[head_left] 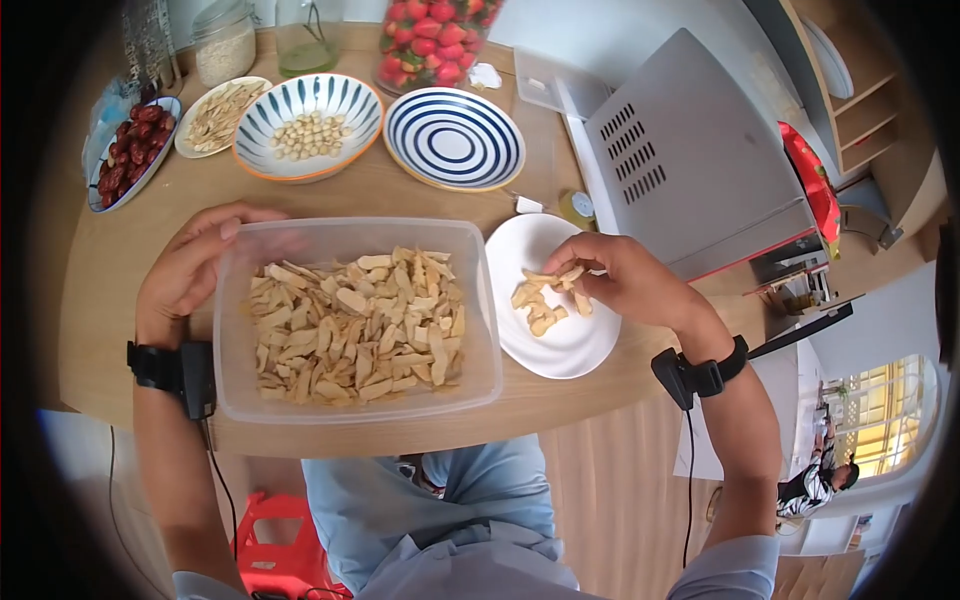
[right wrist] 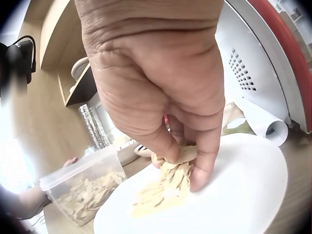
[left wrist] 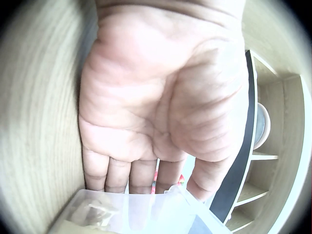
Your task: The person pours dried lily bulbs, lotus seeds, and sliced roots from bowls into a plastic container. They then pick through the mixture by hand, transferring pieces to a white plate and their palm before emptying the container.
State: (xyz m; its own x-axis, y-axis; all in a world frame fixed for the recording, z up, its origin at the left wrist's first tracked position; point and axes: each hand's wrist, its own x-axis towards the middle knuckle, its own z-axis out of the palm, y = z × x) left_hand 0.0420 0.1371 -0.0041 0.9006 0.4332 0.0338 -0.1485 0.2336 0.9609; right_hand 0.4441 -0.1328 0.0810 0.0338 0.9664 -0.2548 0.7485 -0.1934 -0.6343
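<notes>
A clear plastic box (head_left: pixel 357 408) full of pale tan dried slices (head_left: pixel 350 325) stands at the table's front. My left hand (head_left: pixel 190 262) rests at its far left corner. Fairly straight fingers (left wrist: pixel 143 175) lie along the outside of the wall, with the thumb by the rim. To the right of the box is a white plate (head_left: pixel 570 360) bearing a small heap of the same slices (right wrist: pixel 158 195). Over this plate my right hand (head_left: pixel 622 278) pinches a few dried slices (right wrist: pixel 183 156) between thumb and fingers, close above the heap.
Behind the box stand a blue-ringed plate (head_left: pixel 490 150), a striped bowl (head_left: pixel 255 145) of pale round pieces, and a dish of red dates (head_left: pixel 135 150). A jar of strawberries (head_left: pixel 435 40) is at the back. A grey vented appliance (head_left: pixel 700 150) flanks the right side.
</notes>
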